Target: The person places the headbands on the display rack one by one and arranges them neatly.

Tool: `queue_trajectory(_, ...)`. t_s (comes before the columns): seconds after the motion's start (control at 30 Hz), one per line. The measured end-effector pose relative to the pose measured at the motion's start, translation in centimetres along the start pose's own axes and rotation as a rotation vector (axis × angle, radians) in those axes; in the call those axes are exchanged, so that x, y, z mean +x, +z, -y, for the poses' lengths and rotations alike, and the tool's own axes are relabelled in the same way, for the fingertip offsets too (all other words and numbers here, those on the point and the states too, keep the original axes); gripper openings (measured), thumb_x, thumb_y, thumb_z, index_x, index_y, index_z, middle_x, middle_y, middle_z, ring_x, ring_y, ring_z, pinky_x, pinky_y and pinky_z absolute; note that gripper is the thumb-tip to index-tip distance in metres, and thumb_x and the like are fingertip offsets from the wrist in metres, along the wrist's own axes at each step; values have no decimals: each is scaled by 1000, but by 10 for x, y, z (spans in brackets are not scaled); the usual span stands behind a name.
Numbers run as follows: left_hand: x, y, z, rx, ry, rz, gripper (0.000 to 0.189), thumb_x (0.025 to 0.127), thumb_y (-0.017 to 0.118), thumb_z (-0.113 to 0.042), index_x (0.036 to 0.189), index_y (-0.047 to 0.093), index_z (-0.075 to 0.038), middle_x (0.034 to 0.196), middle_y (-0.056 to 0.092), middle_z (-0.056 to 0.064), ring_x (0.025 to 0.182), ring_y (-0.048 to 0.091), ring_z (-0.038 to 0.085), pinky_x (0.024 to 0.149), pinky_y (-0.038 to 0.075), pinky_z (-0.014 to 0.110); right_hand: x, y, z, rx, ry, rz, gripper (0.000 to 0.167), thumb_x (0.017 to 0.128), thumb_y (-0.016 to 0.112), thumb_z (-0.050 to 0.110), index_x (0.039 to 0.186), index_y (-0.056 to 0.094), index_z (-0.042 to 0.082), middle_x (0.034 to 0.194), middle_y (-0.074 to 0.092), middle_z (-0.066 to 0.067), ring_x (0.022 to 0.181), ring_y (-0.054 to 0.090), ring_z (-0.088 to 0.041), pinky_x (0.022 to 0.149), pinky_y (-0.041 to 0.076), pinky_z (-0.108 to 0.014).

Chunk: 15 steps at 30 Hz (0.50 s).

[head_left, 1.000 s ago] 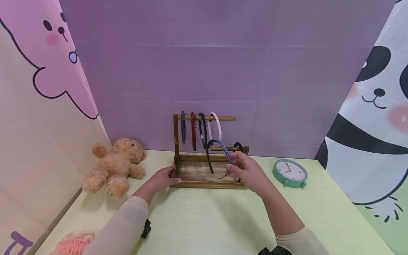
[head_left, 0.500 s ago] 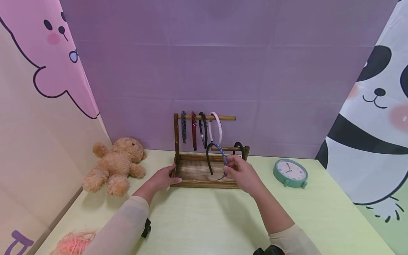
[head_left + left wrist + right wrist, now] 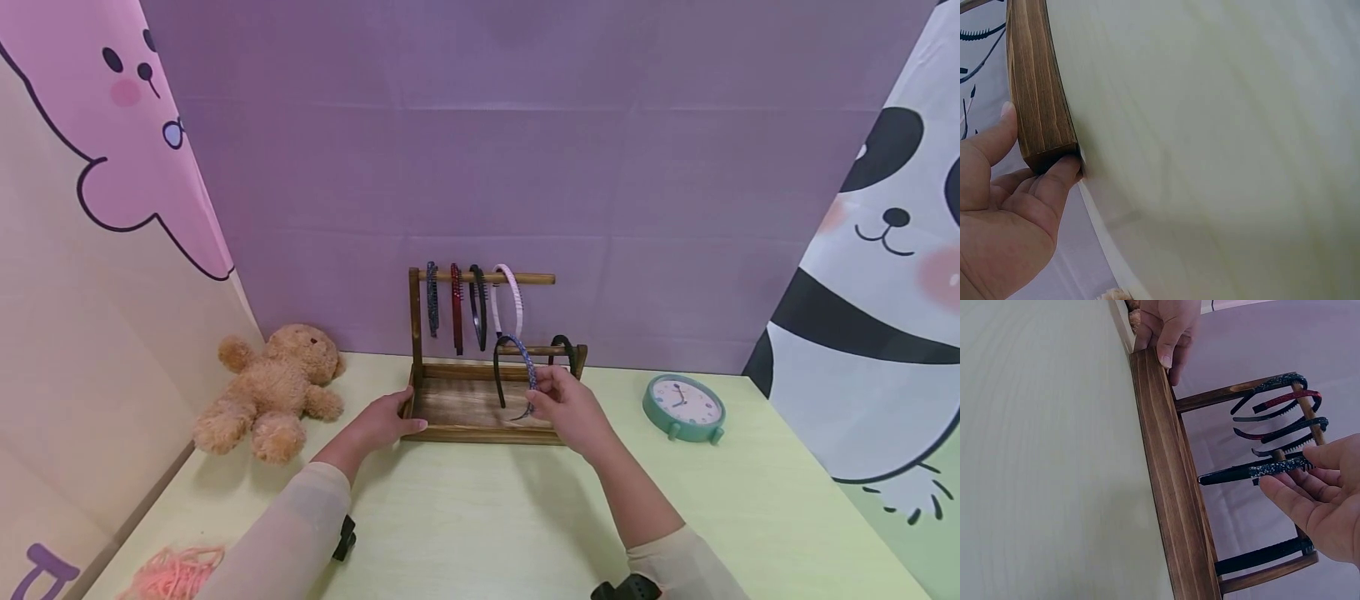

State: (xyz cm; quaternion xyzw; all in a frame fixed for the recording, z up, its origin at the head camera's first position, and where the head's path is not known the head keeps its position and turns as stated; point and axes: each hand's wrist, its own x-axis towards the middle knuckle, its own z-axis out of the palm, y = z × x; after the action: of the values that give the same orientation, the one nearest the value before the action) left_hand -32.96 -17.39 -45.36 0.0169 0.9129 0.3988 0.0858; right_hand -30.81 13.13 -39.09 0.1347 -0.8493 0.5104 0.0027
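My left hand (image 3: 382,421) grips the left end of a brown wooden rack (image 3: 480,434), thumb on the inner side and fingers around the corner. Between thumb and fingers of my right hand (image 3: 572,408) is one side of a glittery blue headband (image 3: 531,367). The top of this headband overlaps the left end of the rack's lower rod (image 3: 517,350) in the head view. Headbands hang along the upper rod (image 3: 536,278): a dark glittery one (image 3: 432,300), a red one (image 3: 456,310), a black one (image 3: 482,310) and a pale pink one (image 3: 518,307).
Another black headband (image 3: 572,357) hangs on the lower rod's right part. A teddy bear (image 3: 277,392) lies left of the rack, and a green clock (image 3: 684,407) lies to the right. Pink yarn (image 3: 176,573) is at the near left. A purple backdrop (image 3: 675,208) stands behind the table.
My right hand has moved left and a little toward me, bringing the blue headband slightly lower by the lower rod's left end. My left hand has stayed on the rack.
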Motion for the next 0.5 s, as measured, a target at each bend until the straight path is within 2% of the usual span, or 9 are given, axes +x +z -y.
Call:
queue_trajectory(0.3, -1, -1, -2, 8, -3, 0, 77, 95, 66, -29, 157, 25, -12, 158, 30, 18, 146, 26, 38, 118, 25, 54, 0, -2, -7, 2, 24, -23, 31, 99, 60, 14, 127, 52, 3, 108, 61, -15, 97, 65, -25, 84, 59, -35)
queue_trajectory(0.5, -2, -1, -2, 7, 0, 2, 76, 95, 66, -27, 157, 25, -11, 158, 31, 18, 146, 26, 39, 117, 26, 55, 1, 0, -10, -5, 34, -43, 30, 99, 59, 14, 125, 52, 2, 107, 61, -15, 96, 64, -25, 87, 58, -41)
